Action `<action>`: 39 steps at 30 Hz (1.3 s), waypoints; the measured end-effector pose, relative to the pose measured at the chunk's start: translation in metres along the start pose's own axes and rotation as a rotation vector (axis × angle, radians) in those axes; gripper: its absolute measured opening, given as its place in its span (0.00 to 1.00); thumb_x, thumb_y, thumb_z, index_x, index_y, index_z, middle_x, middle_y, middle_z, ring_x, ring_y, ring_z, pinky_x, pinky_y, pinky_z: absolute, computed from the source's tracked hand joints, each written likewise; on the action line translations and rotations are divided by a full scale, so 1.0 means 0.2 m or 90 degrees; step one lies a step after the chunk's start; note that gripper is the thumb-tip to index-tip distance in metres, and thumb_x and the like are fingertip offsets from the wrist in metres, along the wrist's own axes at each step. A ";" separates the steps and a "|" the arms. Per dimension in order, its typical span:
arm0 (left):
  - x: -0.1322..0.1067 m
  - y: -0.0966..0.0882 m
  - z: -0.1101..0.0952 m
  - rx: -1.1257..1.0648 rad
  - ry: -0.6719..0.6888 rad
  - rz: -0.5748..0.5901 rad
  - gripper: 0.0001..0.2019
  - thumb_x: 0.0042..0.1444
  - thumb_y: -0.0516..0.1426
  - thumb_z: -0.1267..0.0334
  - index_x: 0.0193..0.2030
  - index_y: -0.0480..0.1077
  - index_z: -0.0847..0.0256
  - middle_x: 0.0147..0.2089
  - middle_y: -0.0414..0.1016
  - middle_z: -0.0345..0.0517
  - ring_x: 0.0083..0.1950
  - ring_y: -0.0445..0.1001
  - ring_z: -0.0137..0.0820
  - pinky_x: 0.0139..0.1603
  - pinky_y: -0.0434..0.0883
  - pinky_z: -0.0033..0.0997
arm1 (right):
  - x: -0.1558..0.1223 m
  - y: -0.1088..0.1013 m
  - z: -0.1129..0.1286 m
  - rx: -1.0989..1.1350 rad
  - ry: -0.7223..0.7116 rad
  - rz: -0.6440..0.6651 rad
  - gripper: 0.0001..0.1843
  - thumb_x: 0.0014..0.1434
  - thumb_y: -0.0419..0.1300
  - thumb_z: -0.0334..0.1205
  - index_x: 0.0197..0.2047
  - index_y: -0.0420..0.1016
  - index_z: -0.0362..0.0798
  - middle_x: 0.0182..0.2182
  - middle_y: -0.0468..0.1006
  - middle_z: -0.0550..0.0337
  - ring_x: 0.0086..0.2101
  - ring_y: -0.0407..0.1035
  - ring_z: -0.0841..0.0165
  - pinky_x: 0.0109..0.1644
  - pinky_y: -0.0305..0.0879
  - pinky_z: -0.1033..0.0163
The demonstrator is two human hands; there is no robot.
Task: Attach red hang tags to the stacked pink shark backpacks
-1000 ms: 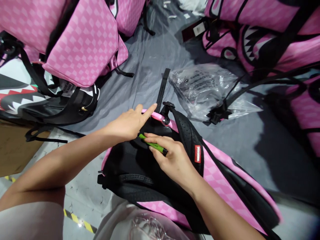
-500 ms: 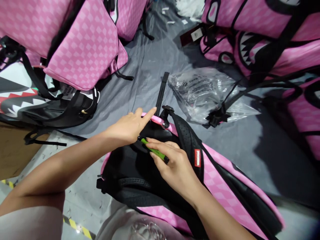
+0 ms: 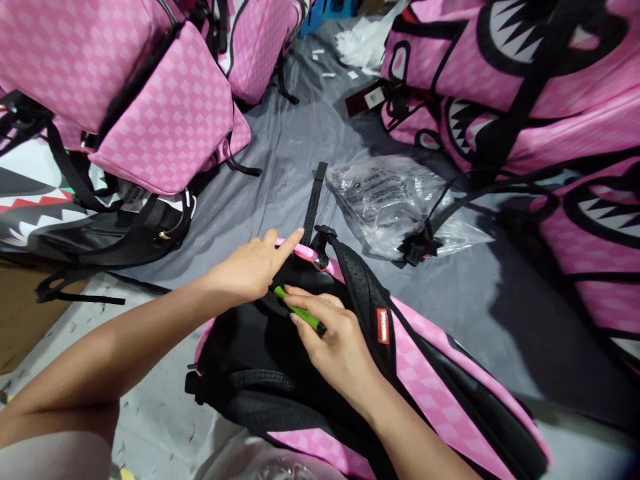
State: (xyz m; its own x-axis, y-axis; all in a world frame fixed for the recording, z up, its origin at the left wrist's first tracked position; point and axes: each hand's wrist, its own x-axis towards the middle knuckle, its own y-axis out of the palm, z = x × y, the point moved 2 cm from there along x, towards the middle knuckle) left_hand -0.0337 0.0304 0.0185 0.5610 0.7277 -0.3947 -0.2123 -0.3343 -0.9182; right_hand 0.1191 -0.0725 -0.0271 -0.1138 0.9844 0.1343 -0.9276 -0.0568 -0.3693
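A pink and black backpack (image 3: 440, 393) lies with its black padded back (image 3: 245, 340) and shoulder straps facing up. My left hand (image 3: 250, 270) grips its far edge, index finger stretched along the pink trim (image 3: 306, 252) and the other fingers partly hidden. In my right hand (image 3: 333, 330) is a slim green pen-like tool (image 3: 303, 313) with a black end, closed between thumb and fingers. Its tip points at the black panel just beside my left hand; what the tip touches is hidden.
Pink checkered backpacks (image 3: 170, 113) are piled at the left, above a black and white shark-mouth bag (image 3: 135, 227). More pink bags (image 3: 520, 87) are stacked at the right. A clear plastic bag (image 3: 385, 200) and a black webbing strap (image 3: 316, 193) lie on the grey cloth (image 3: 280, 180).
The view has shifted slightly, so the piles and backpack sit a little lower and leftward. Both hands keep nearly the same place on the backpack, the green tool still held.
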 end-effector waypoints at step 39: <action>0.01 0.04 0.04 -0.001 0.016 -0.026 0.46 0.56 0.52 0.71 0.76 0.29 0.54 0.66 0.58 0.62 0.55 0.74 0.46 0.53 0.71 0.41 | 0.15 -1.11 -0.65 -0.680 0.256 -0.174 0.16 0.64 0.52 0.35 0.52 0.74 0.42 0.50 0.75 0.42 0.41 0.75 0.58 0.40 0.69 0.58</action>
State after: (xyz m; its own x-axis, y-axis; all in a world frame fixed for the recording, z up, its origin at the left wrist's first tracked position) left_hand -0.0402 0.0331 0.0093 0.5892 0.7255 -0.3556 -0.1870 -0.3057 -0.9336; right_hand 0.3686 -0.0076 -0.0610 0.3410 0.9349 0.0984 -0.1119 0.1443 -0.9832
